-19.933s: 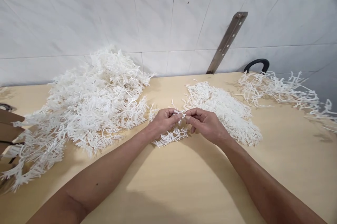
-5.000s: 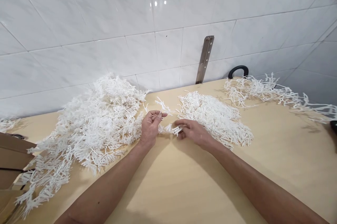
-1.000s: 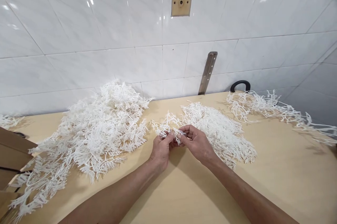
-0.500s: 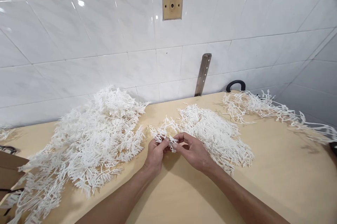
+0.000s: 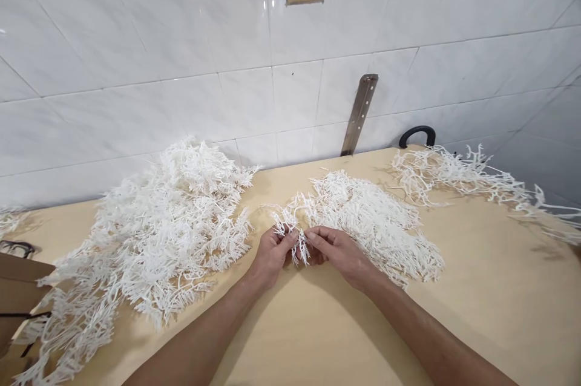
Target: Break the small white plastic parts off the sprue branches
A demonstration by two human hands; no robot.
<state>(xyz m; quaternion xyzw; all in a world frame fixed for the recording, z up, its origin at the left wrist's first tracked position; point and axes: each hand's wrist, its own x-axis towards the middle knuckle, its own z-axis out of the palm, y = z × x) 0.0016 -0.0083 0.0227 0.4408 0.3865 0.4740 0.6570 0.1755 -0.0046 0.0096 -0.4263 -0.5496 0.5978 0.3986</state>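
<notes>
**White sprig, finely branched, held in two hands above a pale desk**

- Desk (image 5: 490, 313): pale, smooth top, bearing all the white pieces listed below.
- Large heap (image 5: 167, 228): to the left, tangled and feathery. Each piece probably weighs little, but forked ends would snag neighbours; draw singles out slowly by the stem.
- Middle heap (image 5: 372, 222): beyond the right hand, lower and denser, with finer strands lying closely together.
- Loose tangle (image 5: 449, 174): far right, sparse and open, with longer bare branches.
- Left hand (image 5: 267, 256): thumb and fingers narrowed in a pinch on the sprig.
- Right hand (image 5: 342, 253): fingers likewise narrowed, pinching the sprig from the other side; its lower fingers are partly hidden.
- White sprig (image 5: 302, 247): between the hands, just above the desk, tips spreading past both thumbs. Likely light, springy and pliable, not slippery; its thin tips look the most fragile part. Best held at a thicker fork or stem, close to the joint. Where it ends and the strands behind begin is hard to make out.
</notes>
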